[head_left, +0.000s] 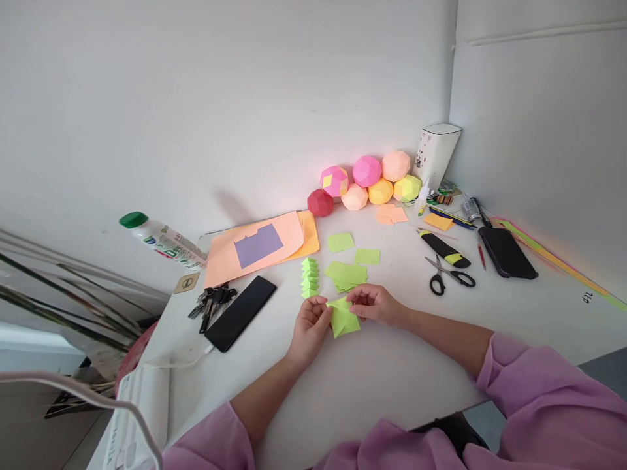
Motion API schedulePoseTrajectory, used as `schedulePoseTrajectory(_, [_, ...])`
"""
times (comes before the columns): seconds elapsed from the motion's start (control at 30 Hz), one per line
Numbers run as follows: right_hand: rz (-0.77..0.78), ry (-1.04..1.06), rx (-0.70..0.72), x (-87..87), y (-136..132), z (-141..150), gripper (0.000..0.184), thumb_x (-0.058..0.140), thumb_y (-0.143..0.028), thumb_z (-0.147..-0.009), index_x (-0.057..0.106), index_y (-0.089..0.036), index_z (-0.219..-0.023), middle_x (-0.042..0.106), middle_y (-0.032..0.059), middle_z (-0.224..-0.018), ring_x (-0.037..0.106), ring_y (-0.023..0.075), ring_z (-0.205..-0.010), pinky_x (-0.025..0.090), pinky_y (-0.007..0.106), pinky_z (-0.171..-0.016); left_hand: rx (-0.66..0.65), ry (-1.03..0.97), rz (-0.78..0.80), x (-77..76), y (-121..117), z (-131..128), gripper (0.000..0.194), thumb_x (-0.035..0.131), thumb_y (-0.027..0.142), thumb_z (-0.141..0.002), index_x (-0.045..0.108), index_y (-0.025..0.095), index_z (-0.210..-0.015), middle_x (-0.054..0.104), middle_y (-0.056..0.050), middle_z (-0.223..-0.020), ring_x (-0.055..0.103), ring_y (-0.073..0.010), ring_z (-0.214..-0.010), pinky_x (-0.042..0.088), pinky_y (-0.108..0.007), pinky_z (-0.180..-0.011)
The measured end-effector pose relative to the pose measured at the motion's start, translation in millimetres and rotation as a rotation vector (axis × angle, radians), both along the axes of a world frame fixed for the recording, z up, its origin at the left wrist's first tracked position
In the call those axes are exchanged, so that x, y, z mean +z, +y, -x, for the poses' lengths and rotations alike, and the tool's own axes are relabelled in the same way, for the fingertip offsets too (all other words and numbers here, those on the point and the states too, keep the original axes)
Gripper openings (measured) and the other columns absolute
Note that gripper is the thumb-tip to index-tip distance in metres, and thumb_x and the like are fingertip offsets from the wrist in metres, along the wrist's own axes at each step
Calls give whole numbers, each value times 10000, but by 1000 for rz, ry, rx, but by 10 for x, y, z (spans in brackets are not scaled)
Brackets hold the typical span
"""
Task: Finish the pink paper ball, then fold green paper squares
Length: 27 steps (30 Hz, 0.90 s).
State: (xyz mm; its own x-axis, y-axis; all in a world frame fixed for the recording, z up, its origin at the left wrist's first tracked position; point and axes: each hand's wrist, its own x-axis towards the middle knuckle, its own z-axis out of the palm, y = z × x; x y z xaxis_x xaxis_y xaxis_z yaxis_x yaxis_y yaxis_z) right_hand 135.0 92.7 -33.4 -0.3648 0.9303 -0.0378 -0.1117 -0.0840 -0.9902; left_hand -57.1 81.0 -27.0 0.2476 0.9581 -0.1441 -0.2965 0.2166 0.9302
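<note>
Between my two hands is a small lime-green paper piece (345,320) with crease lines across it. My left hand (311,323) pinches its left edge between thumb and fingers. At its upper right edge, my right hand (375,304) grips it with the fingertips. Just beyond lie several flat lime-green paper pieces (350,274), some overlapping, with two single ones (340,241) farther back. A row of folded green paper units (309,277) stands behind my left hand.
Faceted paper balls (367,171) are piled against the wall. Scissors (451,275), a cutter knife (444,248) and a black phone case (508,251) lie right. Orange paper sheets (259,251), keys (211,301), a phone (241,313) and a green-capped bottle (164,240) are left.
</note>
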Motion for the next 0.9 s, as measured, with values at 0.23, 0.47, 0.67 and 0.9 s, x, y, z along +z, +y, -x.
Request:
schedulePoseTrajectory(0.23, [-34, 5, 61, -27, 3, 5, 330, 752, -327, -699, 652, -160, -965, 493, -59, -658, 505, 57, -513, 481, 216, -499, -32, 4, -69, -51, 16, 4, 309, 697, 341, -763, 437, 221, -877, 540, 59, -701, 504, -74, -609, 402, -191, -585])
schedulePoseTrajectory(0.47, [-38, -8, 74, 41, -22, 6, 297, 699, -356, -762, 676, -153, -977, 557, -30, -655, 531, 80, -554, 491, 240, -542, -55, 36, -75, -84, 13, 25, 265, 694, 376, -763, 511, 199, -835, 536, 32, -738, 497, -84, -644, 406, -204, -602])
schedulePoseTrajectory(0.67, [-17, -51, 48, 22, -36, 1, 319, 691, -373, -771, 681, -153, -1003, 590, -22, -636, 554, 93, -526, 490, 257, -542, -141, 37, -112, -121, 17, 53, 349, 722, 323, -747, 602, 210, -1055, 608, -24, -883, 557, -136, -803, 459, -255, -706])
schedulePoseTrajectory(0.9, [2, -39, 65, 61, -35, 5, 316, 696, -386, -765, 674, -145, -968, 610, -17, -629, 569, 101, -540, 495, 264, -557, -157, 38, -92, -135, 18, 64, 356, 737, 320, -730, 624, 214, -1051, 632, -23, -868, 580, -148, -794, 484, -284, -725])
